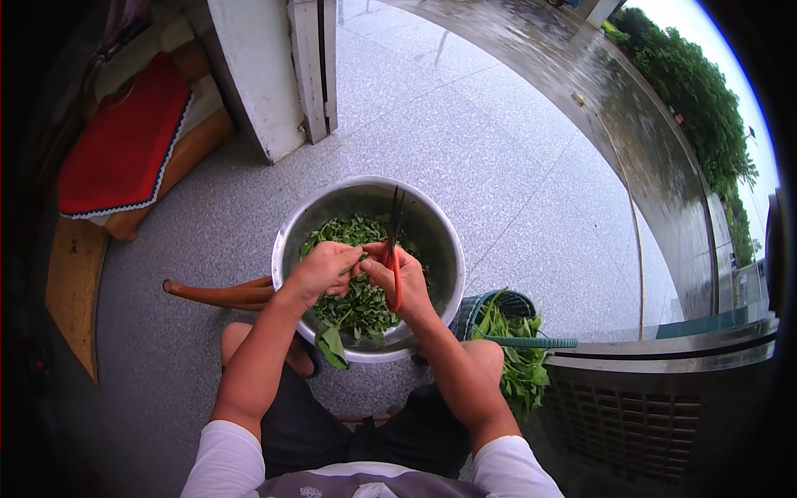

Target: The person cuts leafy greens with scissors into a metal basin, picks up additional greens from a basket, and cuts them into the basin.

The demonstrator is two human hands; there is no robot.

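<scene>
A wide metal basin stands before me, with cut green leaves heaped in it. Above the heap, my left hand pinches a green stem, whose large leaf seems to hang over the near rim. My right hand touches the left one at the fingertips and holds scissors with orange handles, their dark blades pointing away from me and slightly apart. Right of the basin is a green woven basket full of leafy stems, some spilling over its near side.
A curved wooden piece juts out left of the basin. Further left is wooden furniture with a red cloth. A wall end stands beyond. At the right is a metal-edged grille. Speckled floor surrounds the basin.
</scene>
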